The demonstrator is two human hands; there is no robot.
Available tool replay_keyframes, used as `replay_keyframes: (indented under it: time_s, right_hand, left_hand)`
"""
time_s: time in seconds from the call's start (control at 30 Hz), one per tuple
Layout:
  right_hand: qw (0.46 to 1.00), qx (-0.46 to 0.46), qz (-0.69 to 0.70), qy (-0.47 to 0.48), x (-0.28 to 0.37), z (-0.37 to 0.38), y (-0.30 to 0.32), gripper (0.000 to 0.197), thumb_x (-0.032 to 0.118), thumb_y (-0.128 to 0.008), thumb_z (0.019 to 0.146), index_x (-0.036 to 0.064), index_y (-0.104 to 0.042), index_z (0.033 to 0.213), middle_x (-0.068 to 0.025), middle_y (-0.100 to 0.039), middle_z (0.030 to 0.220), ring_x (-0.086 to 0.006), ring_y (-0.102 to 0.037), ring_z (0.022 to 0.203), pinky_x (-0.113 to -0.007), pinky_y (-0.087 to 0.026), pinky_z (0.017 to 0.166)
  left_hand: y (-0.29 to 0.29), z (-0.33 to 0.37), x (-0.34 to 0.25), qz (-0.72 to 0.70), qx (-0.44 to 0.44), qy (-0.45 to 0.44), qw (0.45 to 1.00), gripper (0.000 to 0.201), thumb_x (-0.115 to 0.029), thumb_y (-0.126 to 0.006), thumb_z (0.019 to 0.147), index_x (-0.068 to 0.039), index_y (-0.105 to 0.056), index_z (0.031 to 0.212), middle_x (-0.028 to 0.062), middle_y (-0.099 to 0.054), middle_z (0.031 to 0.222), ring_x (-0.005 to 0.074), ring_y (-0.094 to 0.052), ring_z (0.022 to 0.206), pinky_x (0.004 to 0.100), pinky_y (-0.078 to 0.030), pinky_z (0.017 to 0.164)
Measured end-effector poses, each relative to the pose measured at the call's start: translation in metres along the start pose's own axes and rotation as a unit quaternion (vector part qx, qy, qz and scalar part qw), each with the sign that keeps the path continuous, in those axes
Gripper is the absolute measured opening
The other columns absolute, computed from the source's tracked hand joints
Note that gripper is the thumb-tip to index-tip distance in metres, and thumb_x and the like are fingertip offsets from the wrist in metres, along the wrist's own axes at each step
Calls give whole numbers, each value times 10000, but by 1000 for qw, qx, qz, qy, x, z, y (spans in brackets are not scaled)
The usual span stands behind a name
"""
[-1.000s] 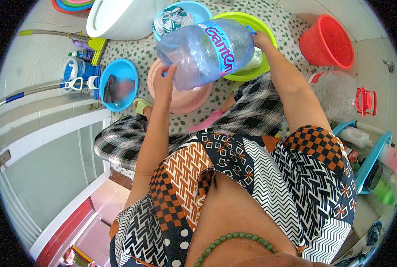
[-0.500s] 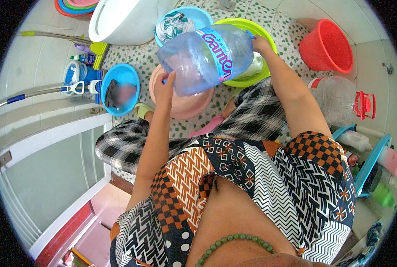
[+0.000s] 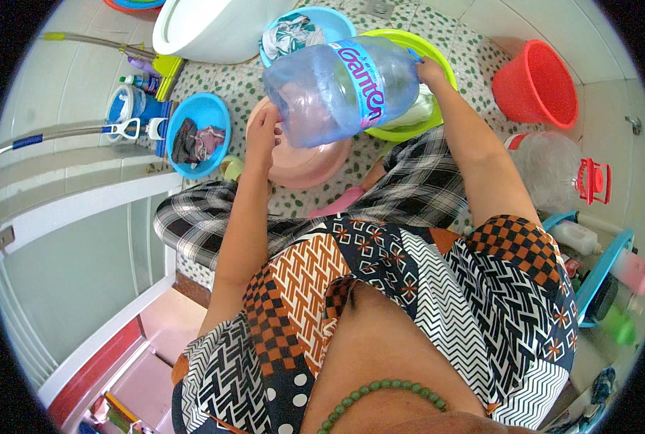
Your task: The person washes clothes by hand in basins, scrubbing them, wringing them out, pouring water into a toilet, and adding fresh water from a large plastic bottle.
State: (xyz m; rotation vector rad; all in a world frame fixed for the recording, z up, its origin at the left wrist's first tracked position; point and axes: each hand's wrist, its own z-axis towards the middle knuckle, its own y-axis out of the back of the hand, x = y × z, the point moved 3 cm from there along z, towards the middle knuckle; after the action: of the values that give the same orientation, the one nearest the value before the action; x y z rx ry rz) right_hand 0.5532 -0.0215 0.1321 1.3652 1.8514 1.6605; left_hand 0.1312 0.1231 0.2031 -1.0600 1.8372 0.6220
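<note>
A large clear-blue plastic water bottle (image 3: 308, 101) is held on its side above a pale pink basin (image 3: 315, 163). Its neck points right, over a lime-green basin (image 3: 449, 79) with something whitish inside. My right hand (image 3: 432, 74) is closed round the neck end, by a blue part. At the base end is my left hand (image 3: 265, 132), fingers curled beside the bottle's lower corner. Whether those fingers touch the bottle or hold something small is hidden.
Blue basins with cloths stand at left (image 3: 220, 116) and at the back (image 3: 340, 27). A red bucket (image 3: 525, 87), a clear bottle with a red handle (image 3: 550, 163) and a blue rack (image 3: 597, 275) line the right. Mops (image 3: 84, 132) lean left, near a white-framed door (image 3: 84, 210).
The bottle has shifted slightly right and up, along with my right hand. My left hand has slid up a little at the base, and the blue bit seen at its fingers no longer shows.
</note>
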Motion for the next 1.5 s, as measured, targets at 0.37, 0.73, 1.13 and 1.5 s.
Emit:
replay_keyframes:
  time_s: [0.37, 0.73, 1.13, 1.5]
  right_hand:
    - [996, -18, 68, -59, -9, -17, 5, 364, 328, -460, 835, 41, -585, 1022, -190, -604, 1000, -352, -572, 942, -423, -440, 827]
    - [995, -81, 46, -30, -26, -54, 15, 303, 284, -459, 865, 60, -578, 1029, -188, -605, 980, -356, -571, 930, -440, -439, 812]
    - [976, -149, 132, -85, -29, -85, 19, 279, 258, -491, 851, 68, -578, 1036, -186, -607, 965, -366, -574, 910, -450, -438, 803]
    - [978, -74, 185, -57, 35, -98, 3, 241, 230, -493, 854, 47, -574, 988, -183, -601, 949, -342, -571, 890, -412, -437, 784]
  left_hand:
    - [32, 86, 40, 147, -49, 19, 988, 525, -376, -580, 826, -45, -480, 1222, 78, -548, 957, 140, -479, 626, 270, -368, 466]
    - [23, 125, 78, 47, 194, 231, 952, 471, -365, -535, 870, -183, -396, 1282, 31, -512, 1039, 145, -502, 650, 258, -406, 480]
    - [22, 85, 101, 5, 229, 240, 944, 352, -412, -529, 852, -166, -534, 1102, 6, -617, 948, 112, -571, 675, 207, -412, 438]
    - [102, 42, 76, -21, 188, 174, 966, 472, -373, -571, 831, -127, -459, 1218, 62, -562, 1137, 216, -546, 1007, 388, -478, 782]
